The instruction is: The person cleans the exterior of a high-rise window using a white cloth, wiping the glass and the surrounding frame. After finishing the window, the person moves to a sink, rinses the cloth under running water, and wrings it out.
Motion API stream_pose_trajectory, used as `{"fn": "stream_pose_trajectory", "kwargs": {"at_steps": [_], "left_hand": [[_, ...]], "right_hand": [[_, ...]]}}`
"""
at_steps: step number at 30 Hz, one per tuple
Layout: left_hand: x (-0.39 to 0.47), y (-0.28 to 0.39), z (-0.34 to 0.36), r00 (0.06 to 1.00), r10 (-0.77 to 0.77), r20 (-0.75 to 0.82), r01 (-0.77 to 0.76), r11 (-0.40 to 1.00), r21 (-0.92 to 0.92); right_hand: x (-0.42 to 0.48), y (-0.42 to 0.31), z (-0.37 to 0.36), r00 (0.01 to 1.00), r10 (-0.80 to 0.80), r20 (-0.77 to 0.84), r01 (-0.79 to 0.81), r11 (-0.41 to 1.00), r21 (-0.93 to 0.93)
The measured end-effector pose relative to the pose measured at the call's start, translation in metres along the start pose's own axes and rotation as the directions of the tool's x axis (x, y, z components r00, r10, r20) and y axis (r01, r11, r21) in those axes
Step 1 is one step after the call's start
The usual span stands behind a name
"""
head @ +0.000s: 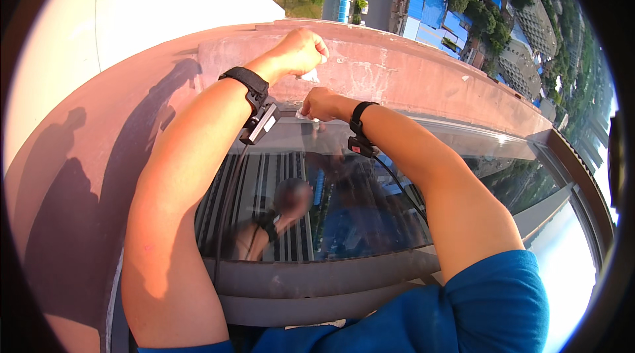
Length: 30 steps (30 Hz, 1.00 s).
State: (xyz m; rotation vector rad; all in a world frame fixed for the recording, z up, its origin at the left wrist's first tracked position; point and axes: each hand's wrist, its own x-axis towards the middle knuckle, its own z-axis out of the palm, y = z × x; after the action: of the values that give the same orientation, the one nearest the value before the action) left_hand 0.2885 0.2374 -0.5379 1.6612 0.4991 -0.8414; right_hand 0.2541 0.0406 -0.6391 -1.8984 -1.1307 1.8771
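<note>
My left hand (301,51) is over the reddish outer ledge (367,70), its fingers closed on a crumpled white piece, perhaps tissue or cloth (311,76). Nearer to me, my right hand (321,104) pinches another white piece (300,115) by the window frame, where the ledge meets the glass. Whether the two pieces are joined, I cannot tell. Below both hands lies a dark reflective window pane (367,204), which mirrors arms and striped surfaces. Each wrist bears a black strap with a small device and a cable.
Beyond the ledge is a long drop to blue roofs (431,5), trees and a road. A grey metal frame bar (317,278) runs across close to my body. The reddish wall (114,120) at left carries shadows. Another frame (585,179) stands at right.
</note>
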Motion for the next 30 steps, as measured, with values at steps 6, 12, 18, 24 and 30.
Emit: {"fn": "stream_pose_trajectory", "kwargs": {"at_steps": [6,12,18,24,30], "left_hand": [[0.004,-0.008,-0.001,0.999,0.01,-0.048,-0.01,1.0,0.005],[0.001,0.003,0.004,1.0,0.003,0.012,-0.003,1.0,0.023],[0.002,0.005,0.003,1.0,-0.009,0.018,0.009,1.0,-0.001],[0.001,0.011,0.004,1.0,0.026,-0.007,-0.027,1.0,-0.009],[0.006,0.003,0.007,0.999,0.052,-0.005,-0.052,0.997,0.05]], "right_hand": [[-0.101,0.126,-0.022,0.964,0.258,0.066,-0.245,0.956,-0.159],[-0.112,0.106,-0.019,0.92,0.381,0.095,-0.386,0.921,0.044],[-0.183,0.035,-0.053,0.968,0.183,0.171,-0.188,0.982,0.016],[-0.093,0.134,-0.008,0.914,0.401,0.061,-0.398,0.916,-0.059],[-0.113,0.128,-0.018,0.945,0.322,0.061,-0.306,0.933,-0.188]]}}
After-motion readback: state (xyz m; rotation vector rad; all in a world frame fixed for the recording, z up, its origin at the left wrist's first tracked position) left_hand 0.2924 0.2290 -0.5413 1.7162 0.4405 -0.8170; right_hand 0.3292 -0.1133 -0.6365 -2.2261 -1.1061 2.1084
